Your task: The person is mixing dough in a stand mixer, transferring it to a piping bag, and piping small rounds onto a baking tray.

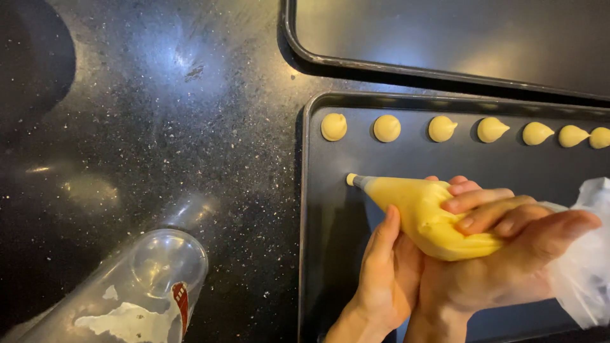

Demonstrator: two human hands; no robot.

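Observation:
A clear piping bag (419,213) full of yellow batter lies across a dark baking tray (308,209), its tip pointing left near the tray's left edge. My right hand (508,254) wraps the bag's thick end and squeezes it. Under the bag, my left hand (387,273) props the narrow part with thumb up. A small dot of batter (350,179) sits at the nozzle. Along the tray's far side runs a row of several piped yellow mounds (386,128).
A second dark tray (445,38) lies beyond the first. A clear glass jar (136,292) with a red-and-white label lies on its side at the lower left of the black speckled counter (159,127). The bag's loose plastic tail (588,254) hangs at the right.

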